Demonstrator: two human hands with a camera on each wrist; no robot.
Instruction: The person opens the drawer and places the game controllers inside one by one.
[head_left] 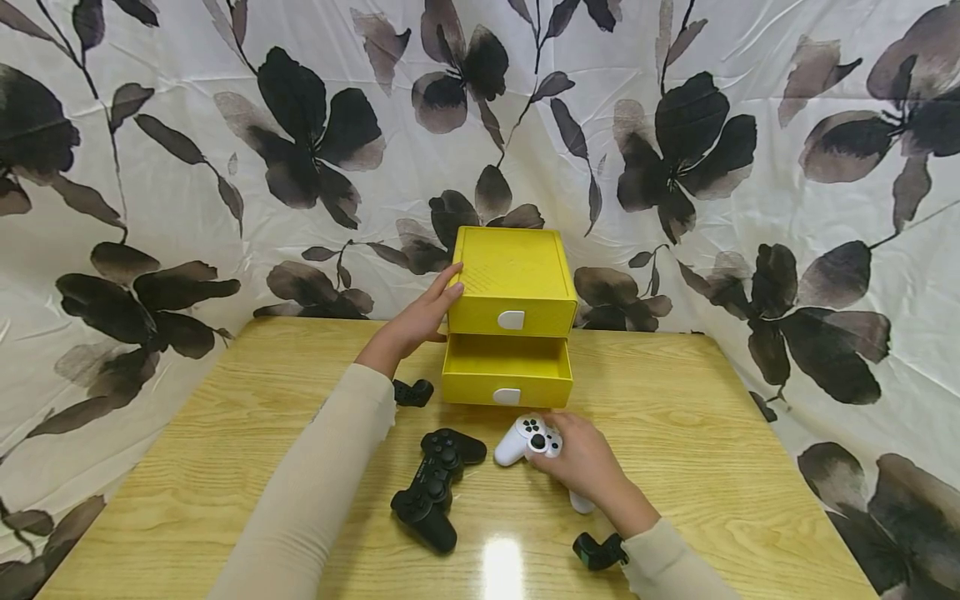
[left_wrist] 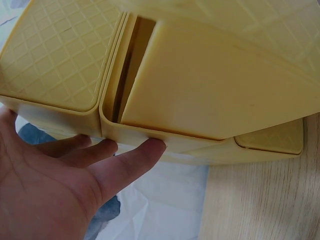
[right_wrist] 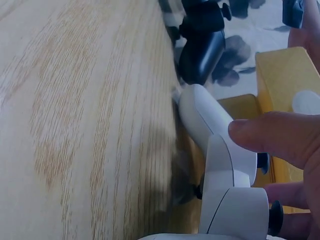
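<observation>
A small yellow two-drawer box (head_left: 513, 262) stands at the back of the table. Its lower drawer (head_left: 465, 390) is pulled out, with nothing seen inside, and the upper drawer (head_left: 543, 317) is closed. My left hand (head_left: 416, 323) rests against the box's left side; in the left wrist view its extended fingers (left_wrist: 127, 172) touch that side. In front of the drawer, my right hand (head_left: 588, 458) grips a white game controller (head_left: 512, 446) by its right part, the thumb (right_wrist: 265, 131) on one face and fingers on the other. The palm covers part of the controller.
A black game controller (head_left: 435, 487) lies on the wooden table (head_left: 225, 433), left of the white one. Black wrist-worn devices sit by the left wrist (head_left: 414, 392) and right wrist (head_left: 597, 551). A flower-patterned cloth (head_left: 525, 125) hangs behind the table.
</observation>
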